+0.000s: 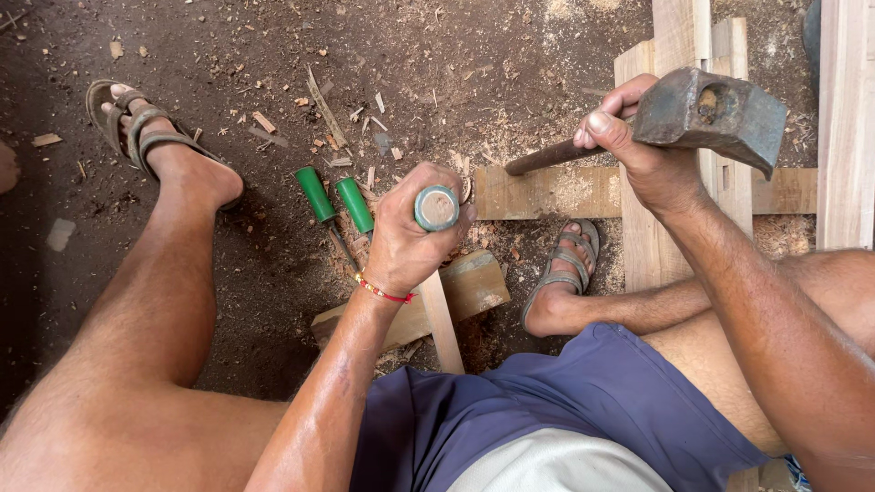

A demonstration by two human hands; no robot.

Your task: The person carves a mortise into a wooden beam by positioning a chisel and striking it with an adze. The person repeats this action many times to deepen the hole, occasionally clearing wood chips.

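My left hand is closed around a chisel with a green handle, held upright so its round worn butt end faces up. The blade is hidden under the hand, above a thin wooden strip and a wooden block. My right hand grips the handle of a heavy rusty iron hammer, raised to the right of the chisel and above it.
Two more green-handled chisels lie on the dirt floor left of my left hand. Wooden frame boards lie at the right, with a plank at the far right. My sandalled feet rest among wood chips and sawdust.
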